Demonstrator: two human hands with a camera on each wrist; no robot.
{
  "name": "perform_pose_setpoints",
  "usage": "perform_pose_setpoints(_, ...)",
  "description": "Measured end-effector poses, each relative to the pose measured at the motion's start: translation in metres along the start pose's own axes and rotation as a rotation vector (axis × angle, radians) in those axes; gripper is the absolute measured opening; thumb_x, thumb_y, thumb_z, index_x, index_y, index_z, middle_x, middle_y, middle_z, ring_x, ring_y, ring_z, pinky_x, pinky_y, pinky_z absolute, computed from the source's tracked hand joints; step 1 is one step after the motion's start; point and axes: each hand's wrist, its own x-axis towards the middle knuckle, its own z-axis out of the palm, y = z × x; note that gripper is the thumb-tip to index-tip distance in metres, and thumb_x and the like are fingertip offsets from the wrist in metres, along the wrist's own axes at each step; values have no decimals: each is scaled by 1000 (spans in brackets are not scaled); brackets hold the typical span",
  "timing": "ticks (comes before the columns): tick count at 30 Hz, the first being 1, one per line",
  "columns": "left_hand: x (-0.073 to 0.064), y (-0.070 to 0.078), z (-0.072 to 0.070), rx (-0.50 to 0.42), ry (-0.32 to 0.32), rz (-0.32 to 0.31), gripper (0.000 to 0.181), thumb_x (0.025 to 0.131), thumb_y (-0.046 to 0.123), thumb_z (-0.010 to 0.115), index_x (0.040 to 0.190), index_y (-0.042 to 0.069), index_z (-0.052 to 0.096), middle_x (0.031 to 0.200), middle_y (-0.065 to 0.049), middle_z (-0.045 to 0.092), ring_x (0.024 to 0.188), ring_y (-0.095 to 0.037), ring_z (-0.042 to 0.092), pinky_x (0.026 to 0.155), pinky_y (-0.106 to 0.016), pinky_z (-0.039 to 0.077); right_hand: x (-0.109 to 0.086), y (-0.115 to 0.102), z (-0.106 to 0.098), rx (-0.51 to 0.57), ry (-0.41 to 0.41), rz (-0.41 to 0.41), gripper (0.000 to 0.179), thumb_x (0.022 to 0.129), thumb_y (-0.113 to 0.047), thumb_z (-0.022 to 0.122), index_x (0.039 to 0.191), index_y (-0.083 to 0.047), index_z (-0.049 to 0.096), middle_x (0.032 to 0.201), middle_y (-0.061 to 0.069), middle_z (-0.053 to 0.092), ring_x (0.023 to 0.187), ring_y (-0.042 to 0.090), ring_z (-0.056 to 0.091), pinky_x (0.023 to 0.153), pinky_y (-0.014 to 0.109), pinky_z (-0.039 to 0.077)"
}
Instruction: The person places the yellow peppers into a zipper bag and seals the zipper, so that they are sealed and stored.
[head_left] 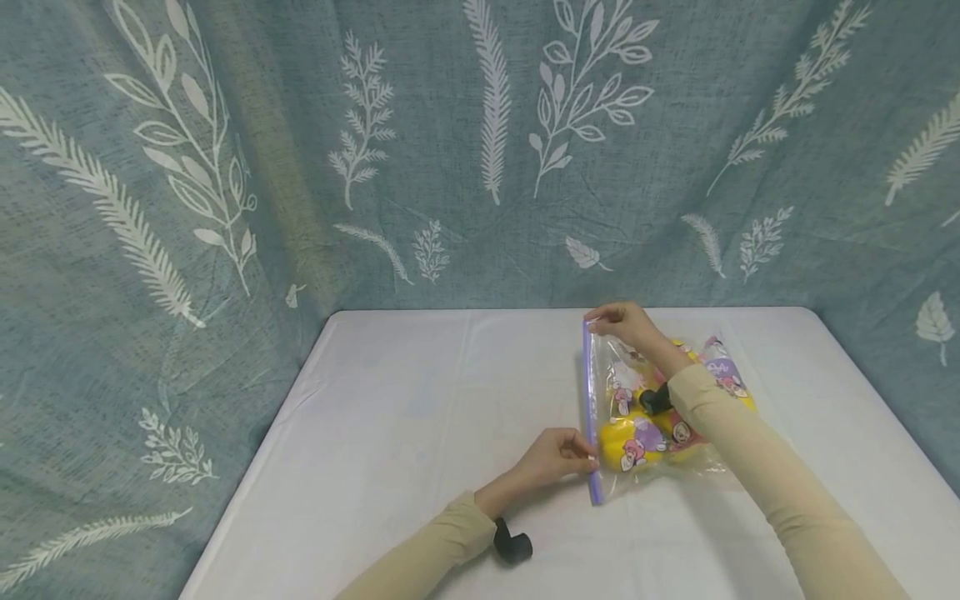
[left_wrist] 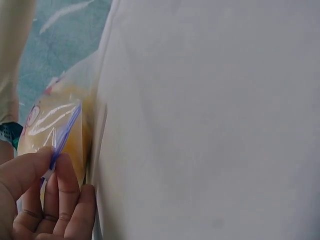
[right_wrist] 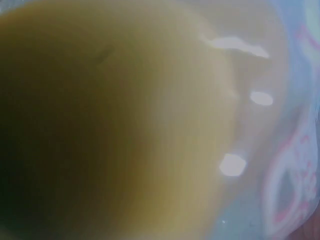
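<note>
A clear zip bag (head_left: 609, 492) with a purple zip strip and printed cartoon figures lies on the table, its strip edge facing left. Rounded yellow things (head_left: 613, 439) fill it; their kind cannot be told. Near the lower end of the strip, my left hand (head_left: 553, 458) pinches the edge between thumb and forefinger, as the left wrist view shows with the purple strip (left_wrist: 65, 137). My right hand (head_left: 628, 325) holds the strip's far end. In the right wrist view a blurred yellow thing (right_wrist: 150, 115) behind shiny plastic fills most of the picture, and no fingers show.
A white cloth covers the table (head_left: 405, 400), which ends at a blue-green curtain (head_left: 450, 167) with white leaf prints. Black wrist cameras sit at both wrists, the left one (head_left: 513, 546) near the cloth. My right forearm (head_left: 757, 467) crosses over the bag.
</note>
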Motion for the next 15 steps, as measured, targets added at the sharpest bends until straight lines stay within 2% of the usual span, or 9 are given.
perform_pose_setpoints(12,-12,2,7,77,14,-22,16,77,-4,69,89,-11,63,83,-26,66,56,-4,49,50,-10,38,3,-1,-1,-10,-18,27,32,91,-22,60,119,-8,61,115,17,61,111,33,53,94,48,44)
perform_pose_setpoints(15,-15,4,8,101,10,-27,16,77,-2,71,89,-8,64,81,-22,66,56,-2,50,51,-10,39,3,-1,-1,-2,-18,36,31,91,-20,60,119,-7,61,115,18,60,111,34,53,97,51,42)
